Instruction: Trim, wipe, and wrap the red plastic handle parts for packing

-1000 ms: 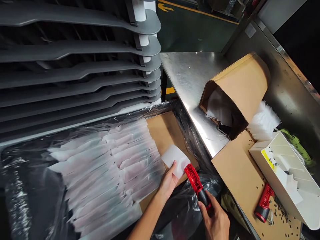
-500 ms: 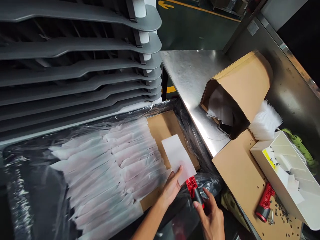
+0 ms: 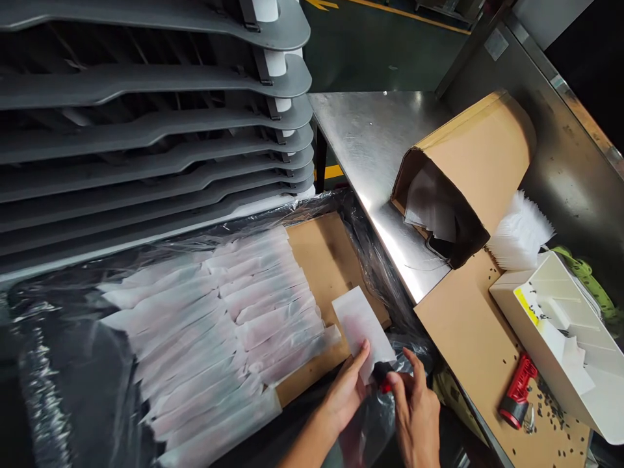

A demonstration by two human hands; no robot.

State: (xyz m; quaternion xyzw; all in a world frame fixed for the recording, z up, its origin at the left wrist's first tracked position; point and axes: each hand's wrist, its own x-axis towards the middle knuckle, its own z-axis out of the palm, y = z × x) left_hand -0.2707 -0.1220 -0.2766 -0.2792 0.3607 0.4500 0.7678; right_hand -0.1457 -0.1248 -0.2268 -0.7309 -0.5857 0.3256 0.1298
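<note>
In my left hand (image 3: 348,390) is a thin white foam pouch (image 3: 361,325), thumb on top and fingers beneath. A reddish tint shows through its side. A red-and-black plastic part (image 3: 382,373) sits mostly inside the pouch, its black and red end sticking out of the mouth. My right hand (image 3: 416,409) grips that end by the thumb, with the index finger stretched along the pouch's edge. To the left, rows of filled white pouches (image 3: 234,318) overlap on a cardboard sheet (image 3: 322,253).
A grey rack (image 3: 146,123) rises behind the pouches. On the steel table (image 3: 370,130) lies an open cardboard box (image 3: 472,156) with white sheets inside. Farther right are a foam stack (image 3: 519,234), a white bin (image 3: 580,390), another red-and-black part (image 3: 517,390) and scattered black bits.
The red-and-black part has gone deeper into the pouch; only its end shows now. Both hands and the pouch have shifted slightly right and down, and my right thumb has closed in on the part.
</note>
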